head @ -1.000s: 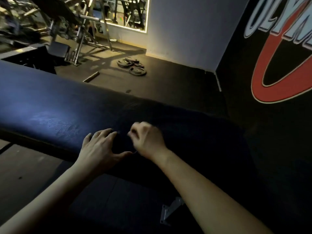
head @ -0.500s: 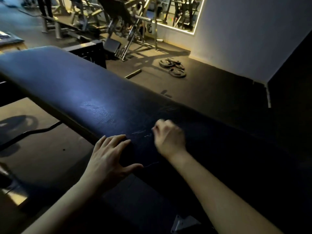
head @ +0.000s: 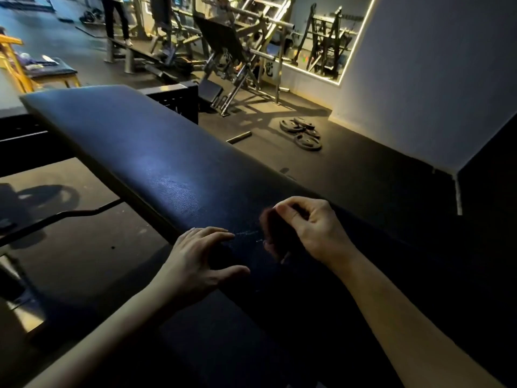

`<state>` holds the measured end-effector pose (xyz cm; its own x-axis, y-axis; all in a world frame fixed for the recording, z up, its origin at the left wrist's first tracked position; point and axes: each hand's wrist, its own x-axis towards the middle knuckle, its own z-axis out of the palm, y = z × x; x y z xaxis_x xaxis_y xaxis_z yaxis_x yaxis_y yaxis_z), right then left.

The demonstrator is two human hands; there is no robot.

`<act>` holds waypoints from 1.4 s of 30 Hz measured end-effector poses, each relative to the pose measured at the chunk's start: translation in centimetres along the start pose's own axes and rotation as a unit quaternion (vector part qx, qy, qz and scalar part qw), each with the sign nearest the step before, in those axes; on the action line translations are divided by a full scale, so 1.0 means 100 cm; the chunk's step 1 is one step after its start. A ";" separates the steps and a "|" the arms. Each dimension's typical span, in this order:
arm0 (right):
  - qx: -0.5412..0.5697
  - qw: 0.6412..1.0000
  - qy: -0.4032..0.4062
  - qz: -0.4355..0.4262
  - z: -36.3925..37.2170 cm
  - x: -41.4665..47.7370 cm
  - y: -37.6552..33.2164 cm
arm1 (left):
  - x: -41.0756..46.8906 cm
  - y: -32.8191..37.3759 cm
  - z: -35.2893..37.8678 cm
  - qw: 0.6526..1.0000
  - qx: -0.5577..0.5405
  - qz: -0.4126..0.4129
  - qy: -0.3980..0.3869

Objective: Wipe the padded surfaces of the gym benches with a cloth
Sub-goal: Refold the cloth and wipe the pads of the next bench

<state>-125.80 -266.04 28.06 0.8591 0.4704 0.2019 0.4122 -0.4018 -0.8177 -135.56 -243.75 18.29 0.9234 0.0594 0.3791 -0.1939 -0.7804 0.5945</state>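
Note:
A long black padded bench (head: 156, 163) runs from the upper left to the lower right, with a pale sheen on its leather. My left hand (head: 201, 259) rests flat on the near edge of the pad, fingers spread. Just to its right, my right hand (head: 307, 228) is curled round a dark cloth (head: 275, 233) that hangs blurred against the pad. Faint whitish streaks mark the pad between the two hands.
Weight plates (head: 303, 134) and a short bar (head: 239, 137) lie on the floor beyond the bench. A leg-press machine (head: 235, 51) stands at the back by a lit mirror. A person's legs (head: 114, 23) show at the far left, near a small padded stool (head: 53, 70).
The view has swung left and up, so more of the bench's far end shows. My right hand has lifted slightly with the cloth; my left hand stays on the pad's edge.

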 end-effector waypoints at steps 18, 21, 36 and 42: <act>-0.346 0.934 -0.046 0.071 0.098 -0.026 0.031 | -0.033 -0.033 0.007 0.991 0.108 -0.047 0.067; -0.276 0.958 -0.052 -0.055 0.119 -0.039 0.031 | -0.037 -0.039 0.007 0.992 0.091 -0.051 0.073; 0.131 0.967 0.048 0.212 0.055 0.032 0.027 | 0.000 -0.015 -0.004 0.993 0.020 -0.071 0.088; 0.189 0.959 -0.022 0.209 0.055 0.025 0.020 | 0.059 0.012 0.016 0.986 -0.080 -0.144 0.010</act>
<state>-124.49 -261.37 23.96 0.9083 0.3665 -0.2018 -0.1118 -0.2522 -0.9612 -129.78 -245.36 20.10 0.9414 0.2774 0.1921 0.0233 -0.6214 0.7831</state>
